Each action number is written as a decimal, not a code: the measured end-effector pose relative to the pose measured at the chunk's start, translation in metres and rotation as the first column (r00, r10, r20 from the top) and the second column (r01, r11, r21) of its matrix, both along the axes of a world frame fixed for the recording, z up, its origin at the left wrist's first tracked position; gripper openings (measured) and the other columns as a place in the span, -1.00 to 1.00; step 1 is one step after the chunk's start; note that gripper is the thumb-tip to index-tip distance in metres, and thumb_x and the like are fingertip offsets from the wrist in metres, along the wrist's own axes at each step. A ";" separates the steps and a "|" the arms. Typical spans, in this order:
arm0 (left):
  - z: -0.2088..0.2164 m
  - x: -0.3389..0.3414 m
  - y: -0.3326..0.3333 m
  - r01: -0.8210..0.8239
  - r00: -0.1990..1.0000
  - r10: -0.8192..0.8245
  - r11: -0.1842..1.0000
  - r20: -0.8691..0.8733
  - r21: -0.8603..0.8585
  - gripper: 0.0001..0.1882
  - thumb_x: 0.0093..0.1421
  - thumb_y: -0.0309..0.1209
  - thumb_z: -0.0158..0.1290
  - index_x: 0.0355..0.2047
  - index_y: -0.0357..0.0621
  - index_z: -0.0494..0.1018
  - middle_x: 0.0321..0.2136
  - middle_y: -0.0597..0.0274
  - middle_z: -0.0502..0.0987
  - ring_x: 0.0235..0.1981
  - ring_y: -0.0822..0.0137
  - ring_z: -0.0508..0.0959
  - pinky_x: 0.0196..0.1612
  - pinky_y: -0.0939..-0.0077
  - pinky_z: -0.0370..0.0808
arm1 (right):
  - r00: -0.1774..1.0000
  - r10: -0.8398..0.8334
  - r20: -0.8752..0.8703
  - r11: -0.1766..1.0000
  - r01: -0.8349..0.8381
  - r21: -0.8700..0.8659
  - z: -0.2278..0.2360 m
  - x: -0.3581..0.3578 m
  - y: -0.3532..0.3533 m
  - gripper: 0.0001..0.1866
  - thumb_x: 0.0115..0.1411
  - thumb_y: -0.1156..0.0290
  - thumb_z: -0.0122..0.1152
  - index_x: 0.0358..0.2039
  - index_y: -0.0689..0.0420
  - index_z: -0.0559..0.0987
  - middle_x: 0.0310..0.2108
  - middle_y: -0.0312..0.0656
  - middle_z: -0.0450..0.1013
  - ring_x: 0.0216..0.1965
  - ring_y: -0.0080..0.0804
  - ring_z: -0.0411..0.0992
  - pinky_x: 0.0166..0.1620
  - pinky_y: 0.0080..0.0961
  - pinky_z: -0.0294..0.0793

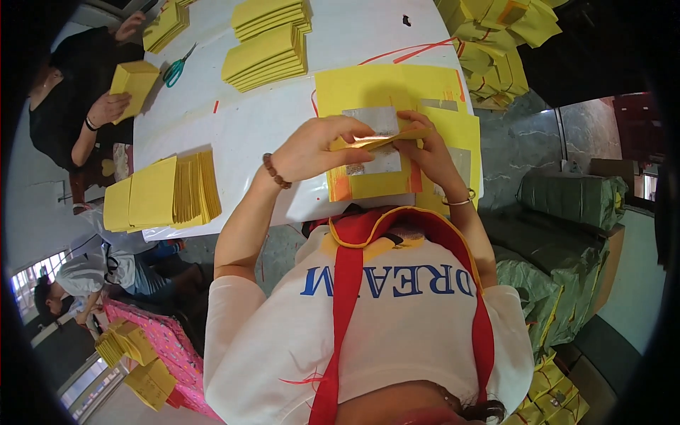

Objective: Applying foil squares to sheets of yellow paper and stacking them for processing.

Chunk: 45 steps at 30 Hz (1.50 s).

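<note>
In front of me at the table's near edge lies a stack of yellow joss paper (368,185), with a silver foil patch and orange marks. My left hand (319,145) has its thumb and fingers closed on the left end of a raised, folded joss paper sheet (386,139). The fingers of my right hand (425,147) pinch that sheet's right end. Foil glints along the fold, just above the stack. More yellow sheets (464,142) lie under and beside my right hand. My palms hide part of the sheet.
Folded yellow bundles (166,191) stand on the white table (262,142) at left, with more bundles (265,60) farther off. Teal scissors (177,67) lie near a co-worker's hand (108,108) holding a yellow bundle. Green wrapped bales (567,198) are at right. Another person (92,262) sits behind.
</note>
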<state>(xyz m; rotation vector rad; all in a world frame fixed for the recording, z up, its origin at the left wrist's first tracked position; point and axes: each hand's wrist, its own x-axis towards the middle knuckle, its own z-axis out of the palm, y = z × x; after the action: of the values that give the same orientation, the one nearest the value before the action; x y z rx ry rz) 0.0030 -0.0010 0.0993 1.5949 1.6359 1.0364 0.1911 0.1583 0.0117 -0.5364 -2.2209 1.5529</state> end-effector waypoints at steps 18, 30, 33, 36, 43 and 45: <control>-0.048 0.015 -0.007 -0.066 0.829 0.154 0.981 0.538 -0.180 -0.82 0.20 -0.41 0.03 -0.33 -0.31 0.49 -0.48 0.36 0.51 -0.42 0.59 0.43 -0.34 0.68 0.39 | 1.000 -0.005 -0.009 0.998 0.004 -0.059 -0.010 0.002 0.002 -0.72 0.02 0.57 0.22 -0.22 0.12 0.46 0.08 -0.25 0.25 0.05 -0.43 0.27 0.05 -0.47 0.28; -0.041 0.016 -0.007 0.007 0.860 0.230 0.887 0.456 -0.461 -0.82 0.19 -0.43 -0.01 -0.37 -0.30 0.50 -0.57 0.35 0.48 -0.47 0.59 0.43 -0.38 0.69 0.38 | 0.999 0.031 -0.006 0.999 -0.032 -0.017 -0.011 0.004 0.003 -0.68 -0.04 0.65 0.16 -0.22 0.13 0.47 0.11 -0.20 0.23 0.09 -0.37 0.25 0.08 -0.50 0.26; -0.055 0.018 -0.007 -0.075 0.884 0.148 0.981 0.444 -0.178 -0.83 0.18 -0.45 -0.03 -0.37 -0.32 0.50 -0.59 0.35 0.47 -0.52 0.58 0.42 -0.41 0.69 0.37 | 1.000 0.019 -0.010 0.999 -0.019 -0.025 -0.012 0.003 0.003 -0.71 -0.02 0.62 0.18 -0.23 0.13 0.47 0.12 -0.19 0.23 0.09 -0.37 0.25 0.07 -0.50 0.26; -0.057 0.017 -0.006 0.002 0.866 0.109 0.975 0.488 -0.221 -0.82 0.17 -0.44 -0.03 -0.37 -0.33 0.49 -0.59 0.35 0.47 -0.55 0.59 0.41 -0.43 0.69 0.36 | 0.999 0.029 -0.039 0.999 -0.030 -0.012 -0.016 0.003 0.005 -0.72 -0.01 0.57 0.20 -0.23 0.13 0.48 0.11 -0.18 0.24 0.09 -0.35 0.25 0.07 -0.49 0.26; -0.061 0.016 -0.007 0.019 0.832 0.113 0.973 0.543 -0.231 -0.85 0.17 -0.47 -0.01 -0.38 -0.31 0.49 -0.58 0.37 0.48 -0.54 0.60 0.41 -0.43 0.69 0.36 | 0.999 -0.001 -0.052 0.999 -0.001 -0.032 -0.014 0.002 0.003 -0.75 0.00 0.48 0.21 -0.24 0.11 0.52 0.07 -0.17 0.31 0.13 -0.25 0.21 0.14 -0.43 0.19; -0.061 0.015 -0.007 0.030 0.813 0.114 0.971 0.571 -0.237 -0.86 0.17 -0.47 0.00 -0.38 -0.30 0.49 -0.58 0.37 0.48 -0.54 0.59 0.41 -0.43 0.69 0.37 | 0.999 -0.006 -0.049 1.000 0.005 -0.019 -0.015 0.003 0.004 -0.75 0.01 0.48 0.21 -0.24 0.11 0.52 0.06 -0.17 0.32 0.12 -0.24 0.21 0.14 -0.43 0.19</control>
<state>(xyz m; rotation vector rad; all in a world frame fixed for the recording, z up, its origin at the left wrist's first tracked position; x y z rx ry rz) 0.0182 -0.0082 0.0388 0.9502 1.3056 1.1595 0.1936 0.1619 -0.0031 -0.5040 -2.1694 1.5687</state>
